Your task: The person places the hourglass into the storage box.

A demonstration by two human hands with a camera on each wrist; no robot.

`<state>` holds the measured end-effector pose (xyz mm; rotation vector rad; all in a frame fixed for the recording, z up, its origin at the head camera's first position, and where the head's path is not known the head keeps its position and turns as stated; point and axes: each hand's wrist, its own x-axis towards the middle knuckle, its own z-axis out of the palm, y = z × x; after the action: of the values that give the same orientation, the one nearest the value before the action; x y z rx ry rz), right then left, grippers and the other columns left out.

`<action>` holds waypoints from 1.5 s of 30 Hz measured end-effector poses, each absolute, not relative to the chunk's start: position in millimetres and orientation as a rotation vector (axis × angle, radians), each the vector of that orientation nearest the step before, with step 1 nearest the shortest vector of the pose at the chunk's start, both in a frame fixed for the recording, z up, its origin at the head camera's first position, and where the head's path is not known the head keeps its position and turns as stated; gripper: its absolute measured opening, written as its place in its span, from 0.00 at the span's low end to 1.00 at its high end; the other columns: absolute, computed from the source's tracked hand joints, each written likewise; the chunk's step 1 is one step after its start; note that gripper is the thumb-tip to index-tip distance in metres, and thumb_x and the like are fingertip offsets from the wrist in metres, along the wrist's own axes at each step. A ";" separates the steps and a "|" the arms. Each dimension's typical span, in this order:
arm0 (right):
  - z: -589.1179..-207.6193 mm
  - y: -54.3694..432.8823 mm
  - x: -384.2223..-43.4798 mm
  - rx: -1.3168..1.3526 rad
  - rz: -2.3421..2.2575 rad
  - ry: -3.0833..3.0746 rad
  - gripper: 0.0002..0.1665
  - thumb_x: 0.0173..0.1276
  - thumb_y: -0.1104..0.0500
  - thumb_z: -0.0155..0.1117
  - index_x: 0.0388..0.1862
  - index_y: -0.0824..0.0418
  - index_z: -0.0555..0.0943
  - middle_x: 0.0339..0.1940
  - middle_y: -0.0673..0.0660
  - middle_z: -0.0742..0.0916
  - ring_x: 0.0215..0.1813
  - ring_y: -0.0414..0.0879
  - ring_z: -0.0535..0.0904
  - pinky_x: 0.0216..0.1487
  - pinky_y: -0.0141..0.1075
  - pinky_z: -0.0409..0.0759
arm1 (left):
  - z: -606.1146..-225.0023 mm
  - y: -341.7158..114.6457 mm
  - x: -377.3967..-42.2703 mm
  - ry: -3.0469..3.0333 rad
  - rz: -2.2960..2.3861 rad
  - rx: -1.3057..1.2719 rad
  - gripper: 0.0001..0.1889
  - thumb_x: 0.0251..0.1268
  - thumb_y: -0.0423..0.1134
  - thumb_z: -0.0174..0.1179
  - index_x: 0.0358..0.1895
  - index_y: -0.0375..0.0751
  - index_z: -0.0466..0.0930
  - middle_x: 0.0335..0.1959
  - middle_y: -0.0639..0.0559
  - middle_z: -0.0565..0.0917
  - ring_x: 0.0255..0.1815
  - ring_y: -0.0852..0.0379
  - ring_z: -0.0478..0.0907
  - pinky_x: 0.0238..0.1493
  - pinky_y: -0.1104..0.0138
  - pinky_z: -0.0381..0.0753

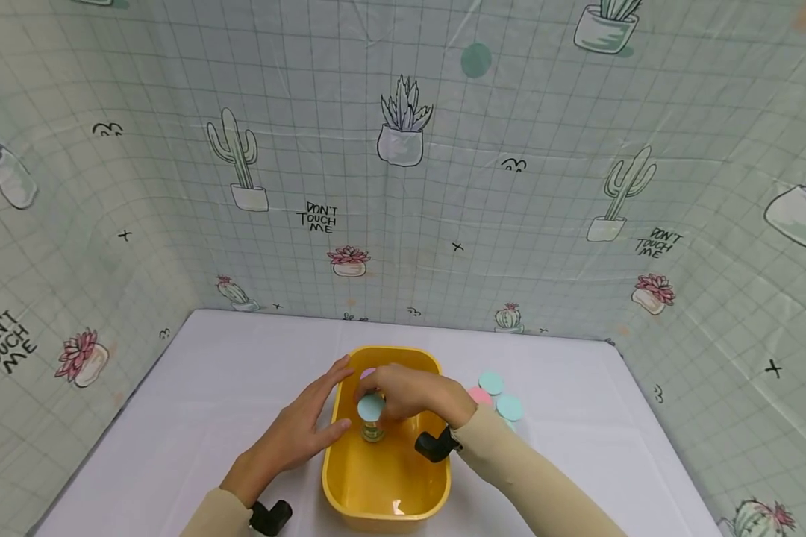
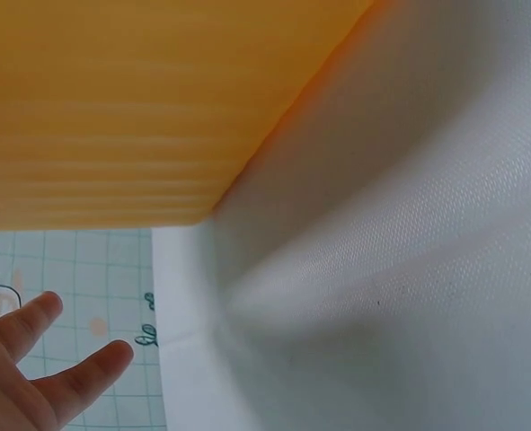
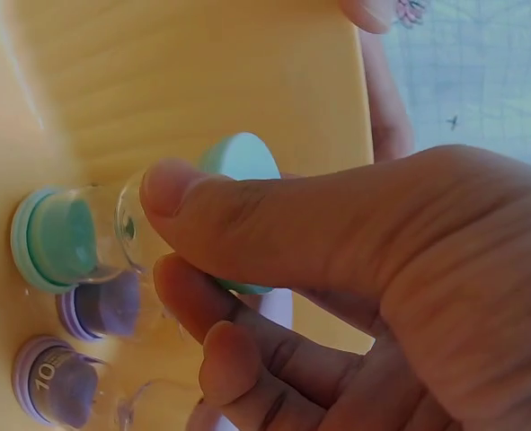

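While the left hand spreads its fingers at the left rim of the yellow tub, gripping nothing, the right hand reaches inside and pinches the mint sand timer between thumb and fingers. This timer is upright in the tub's far half, toward the left wall, its clear glass set between round mint caps. Near it in the tub are purple sand timers, one marked "10". The tub is glossy inside, oblong with rounded corners, on a white cloth of woven texture. To its right show round mint discs and a pink disc.
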<state>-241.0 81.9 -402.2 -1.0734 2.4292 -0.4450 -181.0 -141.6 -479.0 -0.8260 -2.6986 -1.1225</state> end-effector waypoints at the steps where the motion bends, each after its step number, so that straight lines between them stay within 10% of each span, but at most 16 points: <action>1: -402.6 81.5 -240.8 -1.083 -0.436 2.431 0.20 0.60 0.64 0.79 0.51 0.51 0.87 0.51 0.48 0.88 0.47 0.37 0.80 0.55 0.27 0.81 | -478.6 -141.8 -181.1 -2.697 -1.122 -0.827 0.37 0.72 0.54 0.58 0.81 0.57 0.57 0.85 0.57 0.53 0.82 0.42 0.60 0.71 0.34 0.68; 45: -399.0 73.3 -234.7 -1.170 -0.243 2.495 0.23 0.61 0.63 0.79 0.56 0.52 0.88 0.54 0.45 0.89 0.54 0.39 0.84 0.59 0.28 0.82 | -481.2 -142.7 -182.1 -2.713 -1.127 -0.806 0.36 0.73 0.57 0.57 0.81 0.59 0.57 0.85 0.58 0.53 0.81 0.42 0.60 0.71 0.33 0.68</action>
<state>-234.7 73.3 -399.0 -1.1699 2.4951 -0.2435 -182.1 -142.7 -481.2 -0.8063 -2.7130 -1.1271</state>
